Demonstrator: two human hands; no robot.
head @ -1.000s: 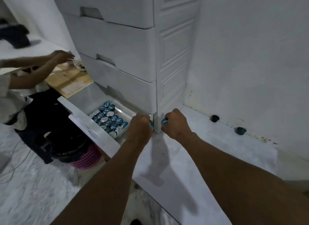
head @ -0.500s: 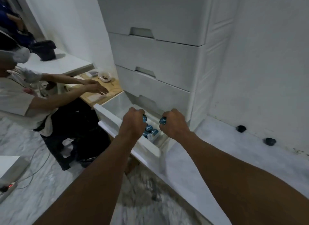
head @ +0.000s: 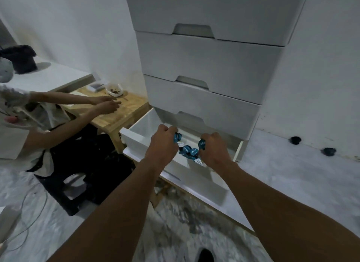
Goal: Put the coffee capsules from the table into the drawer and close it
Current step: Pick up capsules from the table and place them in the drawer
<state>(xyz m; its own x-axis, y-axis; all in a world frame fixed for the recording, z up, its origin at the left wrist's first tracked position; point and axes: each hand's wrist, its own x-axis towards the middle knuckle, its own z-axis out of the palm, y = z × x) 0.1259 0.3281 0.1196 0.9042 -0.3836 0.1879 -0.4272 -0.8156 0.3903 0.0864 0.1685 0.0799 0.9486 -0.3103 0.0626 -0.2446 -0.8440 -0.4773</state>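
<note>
At nine o'clock another person's two hands (head: 107,105) reach over a low light-wood table (head: 124,115) with a small white bowl (head: 114,89) at its far edge. That table's near right corner stands just beside the left wall of the open drawer. A black plastic stool (head: 78,174) sits at eight o'clock on the marbled floor.

The tall white plastic drawer unit (head: 210,62) fills twelve o'clock, its upper fronts closed. Its bottom white drawer (head: 192,174) is pulled out toward the camera. The drawer's front lip seems to reach about as far as the edge of the white tabletop (head: 282,174), though the wide-angle bend makes this hard to judge.

Over the drawer's middle, the left hand (head: 162,142) is curled round a blue foil-lidded coffee capsule (head: 176,138). At its three o'clock the right hand (head: 214,150) is curled round a second blue capsule (head: 202,144). The two fists are near each other but apart. In the gap below them a cluster of blue capsules (head: 188,150) lies inside the drawer toward its right side. The closed front above hangs just past the knuckles.

At two o'clock, two dark capsules (head: 295,140) sit on the tabletop just beside the foot of the wall. They are well apart from the right hand, with open tabletop between.
</note>
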